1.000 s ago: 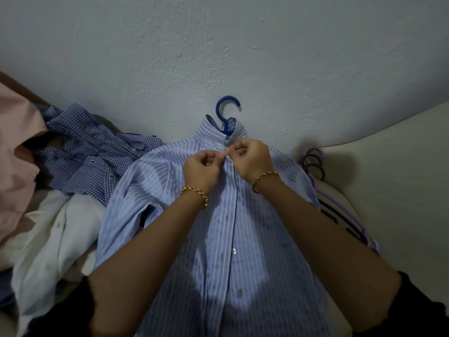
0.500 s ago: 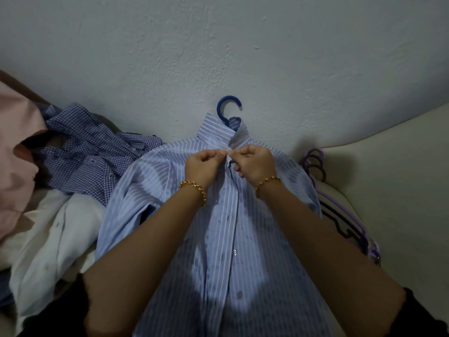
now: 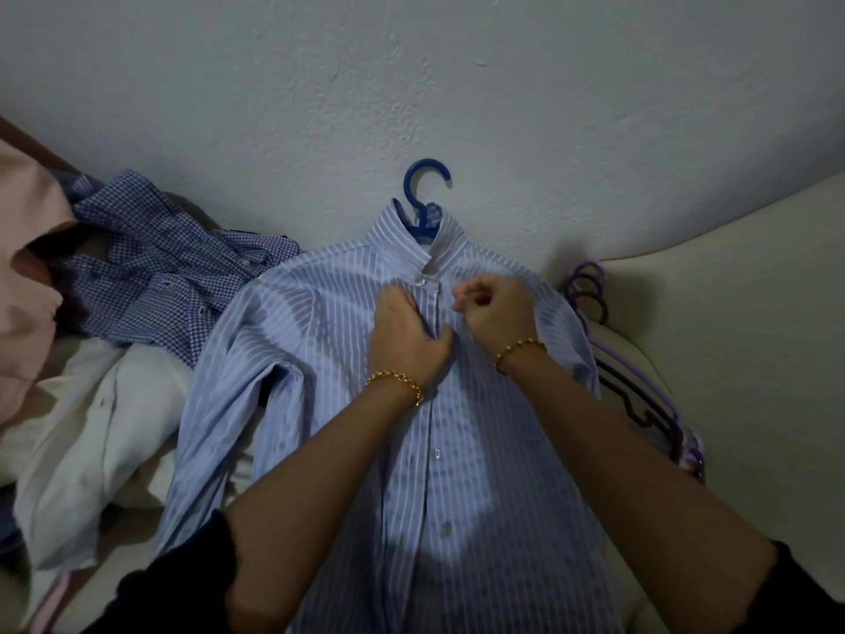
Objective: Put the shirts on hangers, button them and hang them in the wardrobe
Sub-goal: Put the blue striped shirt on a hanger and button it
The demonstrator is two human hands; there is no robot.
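Observation:
A light blue striped shirt (image 3: 320,340) lies flat on its back on a blue hanger (image 3: 418,185), whose hook sticks out of the collar toward the wall. The button under the collar (image 3: 419,280) is fastened, and lower buttons show down the placket. My left hand (image 3: 404,331) rests palm down on the chest and pinches the placket a little below that button. My right hand (image 3: 498,313) is just right of the placket, fingers curled shut, with no cloth visibly held.
A blue checked shirt (image 3: 160,276) lies crumpled at the left, with a white garment (image 3: 91,427) below it and a pink one (image 3: 23,249) at the far left. Purple and dark spare hangers (image 3: 640,395) are stacked at the shirt's right on a cream cushion (image 3: 731,313).
Both hands were pinched together at the top button. They have now come apart and dropped lower; the button shows fastened and the collar stands closed.

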